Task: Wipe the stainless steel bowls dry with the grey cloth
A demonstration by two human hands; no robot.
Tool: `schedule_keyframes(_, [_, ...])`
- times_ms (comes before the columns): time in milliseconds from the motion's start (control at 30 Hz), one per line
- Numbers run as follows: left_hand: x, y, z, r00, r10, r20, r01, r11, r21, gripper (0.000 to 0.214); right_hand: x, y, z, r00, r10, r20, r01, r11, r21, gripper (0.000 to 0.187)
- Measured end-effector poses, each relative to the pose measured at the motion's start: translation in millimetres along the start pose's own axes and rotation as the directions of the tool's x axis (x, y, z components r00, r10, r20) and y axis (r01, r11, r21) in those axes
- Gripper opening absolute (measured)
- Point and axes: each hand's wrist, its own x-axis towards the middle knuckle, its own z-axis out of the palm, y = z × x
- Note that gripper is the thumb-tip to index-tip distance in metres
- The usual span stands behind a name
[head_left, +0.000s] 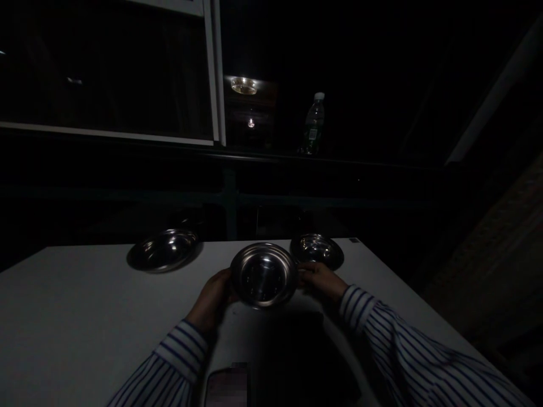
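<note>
I hold a round steel bowl [263, 275] tilted toward me above the white table [76, 316]. My left hand [214, 302] grips its left rim, and my right hand [320, 280] grips its right rim. Both sleeves are white with dark stripes. The bowl's inside looks bare and shiny.
A wide steel bowl [164, 249] rests at the table's far left, a smaller steel bowl [317, 249] at the far right behind my right hand. A phone [228, 387] lies near me. A plastic bottle [313, 125] stands on a dark ledge beyond. The room is very dark.
</note>
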Motion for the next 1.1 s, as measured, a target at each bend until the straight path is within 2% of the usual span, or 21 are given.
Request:
schedule_keyframes(167, [23,1,8.7,1.000,-0.009,-0.015,0.009,1.000,0.029,0.030,16,5,-1,1.000,-0.004,-0.002,0.004,1.000,-0.027,0.011])
schedule_keyframes(433, [43,5,6.4,1.000,-0.006,0.000,0.006,0.995,0.097,0.027,32,3,3,0.999,-0.047,0.015,0.048,0.998,-0.047,0.012])
schedule_keyframes(633, [43,9,4.6,0.996,0.028,-0.082,-0.003,0.957,0.291,0.032,26,4,-5,0.995,-0.100,0.027,0.103,0.987,-0.121,0.010])
schedule_keyframes(733, [39,26,1.8,0.975,0.144,-0.169,-0.053,0.890,0.453,0.033,15,-2,-27,0.988,-0.151,-0.029,0.143,0.973,-0.183,0.011])
schedule_keyframes(833, [39,47,6.3,0.925,0.309,-0.222,-0.120,0.790,0.601,0.032,5,-16,-62,0.969,-0.198,-0.150,0.166,0.965,-0.205,0.017])
schedule_keyframes(967, [51,63,36.8,0.923,0.375,-0.083,-0.210,0.674,0.708,0.040,4,-29,-113,0.886,-0.208,-0.414,0.140,0.972,-0.188,0.026])
schedule_keyframes(1033, [61,65,59.4,0.932,0.362,0.017,-0.257,0.626,0.737,0.040,11,-25,-133,0.856,-0.163,-0.490,0.091,0.982,-0.167,0.028])
schedule_keyframes(1100, [71,64,82.4,0.937,0.329,0.116,-0.297,0.580,0.759,0.040,19,-15,-147,0.846,-0.112,-0.521,0.037,0.988,-0.153,0.027])
